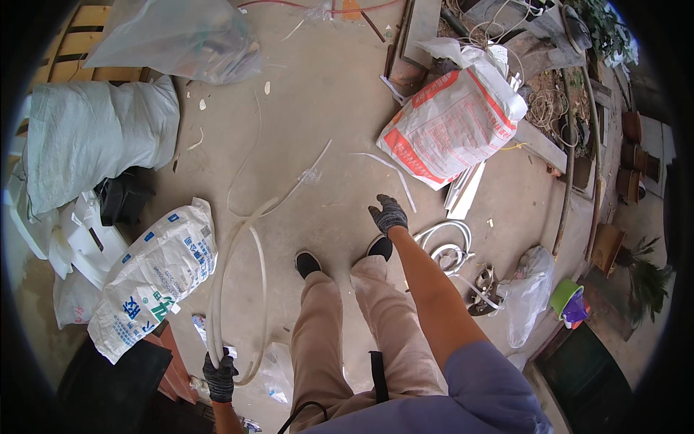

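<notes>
My left hand [219,377], in a dark grey knitted glove, is closed around a loose coil of white plastic tubing [215,311] at the lower left. The loops rise away from the fist, and a thin free end runs up toward the middle of the floor. My right hand [390,215], gloved the same way, reaches forward over the concrete with its fingers apart and nothing in it. Closest to it are a flat white strip [402,182] and a white sack with red print [452,124]. Another coil of white tubing [468,235] rests on the floor beside my right forearm.
A printed white sack [159,271], a stuffed pale woven sack [101,137] and a clear plastic bag [181,40] line the left side. Beyond my right arm are a crumpled clear bag [526,296] and a green bucket [565,295]. Potted plants [640,271] stand farther right.
</notes>
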Demonstrator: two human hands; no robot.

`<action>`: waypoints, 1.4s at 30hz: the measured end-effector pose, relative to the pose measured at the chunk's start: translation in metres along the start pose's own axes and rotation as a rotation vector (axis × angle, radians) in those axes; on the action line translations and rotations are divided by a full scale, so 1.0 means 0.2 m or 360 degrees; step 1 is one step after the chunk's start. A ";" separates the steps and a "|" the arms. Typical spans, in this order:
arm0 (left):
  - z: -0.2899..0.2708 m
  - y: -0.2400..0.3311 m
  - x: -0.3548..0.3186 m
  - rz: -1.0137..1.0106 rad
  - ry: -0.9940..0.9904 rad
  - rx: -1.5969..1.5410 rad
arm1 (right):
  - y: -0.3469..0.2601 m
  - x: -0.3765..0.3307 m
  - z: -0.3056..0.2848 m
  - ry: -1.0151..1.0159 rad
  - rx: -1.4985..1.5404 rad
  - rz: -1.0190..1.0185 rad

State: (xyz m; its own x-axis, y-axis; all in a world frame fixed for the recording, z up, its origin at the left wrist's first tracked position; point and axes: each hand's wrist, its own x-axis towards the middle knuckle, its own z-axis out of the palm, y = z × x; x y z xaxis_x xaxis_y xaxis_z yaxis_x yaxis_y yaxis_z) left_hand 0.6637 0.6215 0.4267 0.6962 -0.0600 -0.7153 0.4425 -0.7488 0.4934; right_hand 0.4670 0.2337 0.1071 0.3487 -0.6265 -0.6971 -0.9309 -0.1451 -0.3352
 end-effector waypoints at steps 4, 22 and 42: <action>0.03 0.05 -0.01 0.0007 -0.0019 0.0002 | -0.08 0.05 -0.14 0.0098 0.0064 -0.0076; 0.05 0.46 0.41 -0.0313 -0.0298 -0.0101 | -0.09 1.53 -0.62 0.0599 -0.0086 -0.0130; 0.25 0.68 0.52 0.0109 0.0059 0.0146 | -0.56 1.15 -0.78 -0.0253 0.2736 -0.0620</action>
State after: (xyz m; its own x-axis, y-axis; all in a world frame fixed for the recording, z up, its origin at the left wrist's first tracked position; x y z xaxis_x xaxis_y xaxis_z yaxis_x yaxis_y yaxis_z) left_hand 0.7683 0.4793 0.3943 0.7443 -0.0901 -0.6617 0.3404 -0.8013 0.4920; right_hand 0.6344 -0.0132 0.0834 0.6051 -0.6661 -0.4360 0.3199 0.7049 -0.6330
